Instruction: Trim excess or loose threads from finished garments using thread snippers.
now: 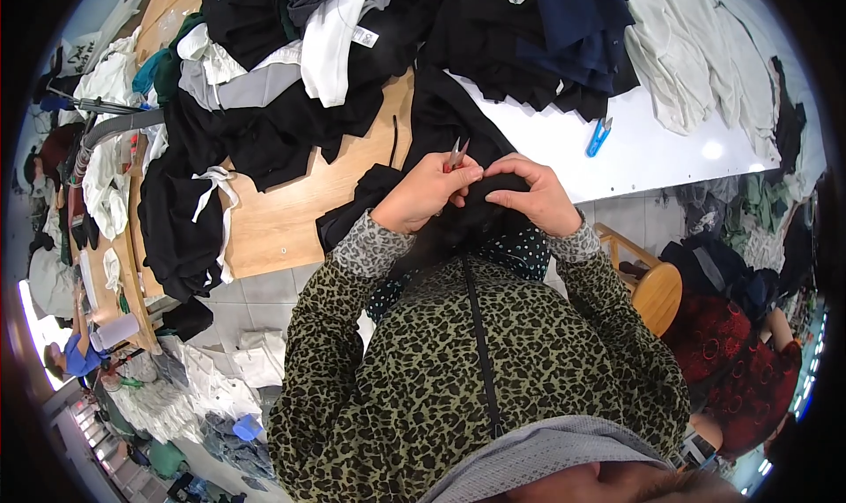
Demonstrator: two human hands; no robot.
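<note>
My left hand is closed around a small pair of thread snips, whose metal blades point up and away from me. A bit of reddish handle shows by the thumb. My right hand is close beside it, its fingers and thumb closed over an edge of a black garment. The two hands nearly meet over this dark cloth, which runs from the table down toward my lap. Whatever lies right between the fingertips is too small to make out.
Blue thread snips lie on the white tabletop to the right. Black, navy and white garments are piled at the back, with a pale garment heap far right. A wooden stool stands right; a person in dark red is nearby.
</note>
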